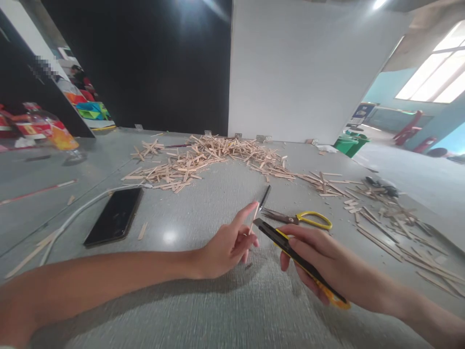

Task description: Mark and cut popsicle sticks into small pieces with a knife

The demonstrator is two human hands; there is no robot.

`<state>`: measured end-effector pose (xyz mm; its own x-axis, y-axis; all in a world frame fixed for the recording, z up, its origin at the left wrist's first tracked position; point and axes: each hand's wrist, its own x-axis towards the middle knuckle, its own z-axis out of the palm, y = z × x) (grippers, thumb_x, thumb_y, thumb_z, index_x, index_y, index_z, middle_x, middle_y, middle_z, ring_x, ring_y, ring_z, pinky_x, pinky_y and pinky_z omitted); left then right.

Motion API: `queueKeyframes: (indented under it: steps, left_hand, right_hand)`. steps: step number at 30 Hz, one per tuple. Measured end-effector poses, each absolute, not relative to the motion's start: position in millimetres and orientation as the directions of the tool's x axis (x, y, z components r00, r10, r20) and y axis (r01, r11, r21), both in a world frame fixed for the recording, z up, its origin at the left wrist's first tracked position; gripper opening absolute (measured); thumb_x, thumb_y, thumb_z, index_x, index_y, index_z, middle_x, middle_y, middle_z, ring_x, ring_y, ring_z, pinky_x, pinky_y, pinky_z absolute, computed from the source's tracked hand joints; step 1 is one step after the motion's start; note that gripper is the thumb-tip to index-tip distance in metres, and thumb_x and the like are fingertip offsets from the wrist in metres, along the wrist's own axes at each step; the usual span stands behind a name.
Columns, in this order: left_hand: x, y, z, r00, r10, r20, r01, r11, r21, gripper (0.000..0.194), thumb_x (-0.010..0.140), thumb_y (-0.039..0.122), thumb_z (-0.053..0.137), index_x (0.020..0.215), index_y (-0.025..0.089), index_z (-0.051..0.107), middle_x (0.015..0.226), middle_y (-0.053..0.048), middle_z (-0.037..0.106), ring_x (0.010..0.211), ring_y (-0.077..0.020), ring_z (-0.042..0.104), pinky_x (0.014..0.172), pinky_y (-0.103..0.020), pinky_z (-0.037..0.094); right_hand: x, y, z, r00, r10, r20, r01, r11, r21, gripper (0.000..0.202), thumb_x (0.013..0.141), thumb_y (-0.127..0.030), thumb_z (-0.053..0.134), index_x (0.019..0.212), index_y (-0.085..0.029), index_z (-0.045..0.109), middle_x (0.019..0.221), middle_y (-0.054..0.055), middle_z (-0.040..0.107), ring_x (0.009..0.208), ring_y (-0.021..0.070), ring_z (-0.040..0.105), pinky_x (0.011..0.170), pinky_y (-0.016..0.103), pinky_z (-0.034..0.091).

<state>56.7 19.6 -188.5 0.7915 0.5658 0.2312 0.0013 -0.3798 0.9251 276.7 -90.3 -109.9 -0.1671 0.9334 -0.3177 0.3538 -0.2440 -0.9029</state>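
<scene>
My left hand (232, 240) pinches a thin wooden stick (254, 218) between thumb and fingers, its index finger stretched along toward the upper end. In my right hand (319, 257) is a yellow and black utility knife (290, 249), gripped along its handle. The knife's blade end points up and left and lies right beside the stick; whether it touches cannot be told. Just beyond the hands lie scissors (298, 217) with yellow handles and a dark pen-like tool (265, 196).
A large heap of flat wooden sticks (218, 150) spreads along the back, with more pieces (385, 228) at right. A phone (114, 215) and a white cable (69, 220) lie at left. Bottles (54, 131) stand far left. Black and grey panels (290, 68) rise behind.
</scene>
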Motion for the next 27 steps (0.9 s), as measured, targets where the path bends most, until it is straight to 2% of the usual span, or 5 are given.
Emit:
queueKeyframes:
  steps: [5, 11, 19, 23, 27]
  left_hand:
    - [55, 16, -187, 0.802, 0.575, 0.159, 0.198, -0.507, 0.839, 0.062, 0.112, 0.038, 0.032, 0.165, 0.016, 0.007, 0.070, 0.002, 0.065, 0.052, -0.0119, 0.054, 0.056, -0.024, 0.045]
    - [59, 12, -192, 0.804, 0.588, 0.086, 0.370, -0.608, 0.702, 0.066, 0.111, 0.039, 0.024, 0.163, 0.005, 0.001, 0.061, 0.003, 0.060, 0.049, -0.0161, 0.054, 0.051, -0.026, 0.037]
    - [61, 12, -196, 0.769, 0.627, 0.122, 0.432, -0.652, 0.623, 0.055, 0.111, 0.043, 0.021, 0.152, 0.006, 0.022, 0.065, 0.002, 0.060, 0.054, -0.0191, 0.058, 0.056, -0.028, 0.038]
    - [61, 11, -199, 0.773, 0.623, 0.124, 0.442, -0.668, 0.598, 0.055, 0.110, 0.038, 0.021, 0.155, 0.006, 0.016, 0.064, 0.001, 0.061, 0.052, -0.0194, 0.057, 0.053, -0.028, 0.033]
    - [61, 9, -202, 0.796, 0.589, 0.137, 0.422, -0.703, 0.572, 0.060, 0.109, 0.039, 0.023, 0.159, 0.007, 0.010, 0.070, -0.002, 0.066, 0.052, -0.0197, 0.057, 0.057, -0.030, 0.037]
  right_hand:
    - [273, -90, -117, -0.184, 0.907, -0.378, 0.439, -0.268, -0.857, 0.037, 0.109, -0.051, 0.042, 0.089, -0.022, 0.054, 0.051, -0.009, 0.045, 0.041, 0.0082, 0.045, 0.037, 0.015, 0.038]
    - [266, -89, -132, -0.183, 0.909, -0.375, 0.425, -0.271, -0.864, 0.033, 0.110, -0.051, 0.037, 0.092, -0.025, 0.048, 0.068, -0.007, 0.050, 0.045, 0.0082, 0.046, 0.038, 0.018, 0.042]
    - [254, -89, -163, -0.180, 0.925, -0.334, 0.354, -0.256, -0.899, 0.035, 0.110, -0.052, 0.034, 0.087, -0.026, 0.038, 0.061, -0.010, 0.043, 0.039, 0.0077, 0.041, 0.034, 0.017, 0.036]
    - [255, -93, -169, -0.136, 0.936, -0.325, 0.360, -0.259, -0.896, 0.035, 0.110, -0.053, 0.031, 0.089, -0.026, 0.039, 0.065, -0.009, 0.044, 0.039, 0.0068, 0.040, 0.033, 0.016, 0.035]
    - [269, -87, -149, -0.199, 0.861, -0.468, 0.318, -0.395, -0.862, 0.035, 0.107, -0.056, 0.038, 0.088, -0.026, 0.041, 0.069, -0.008, 0.045, 0.040, 0.0063, 0.036, 0.030, 0.015, 0.031]
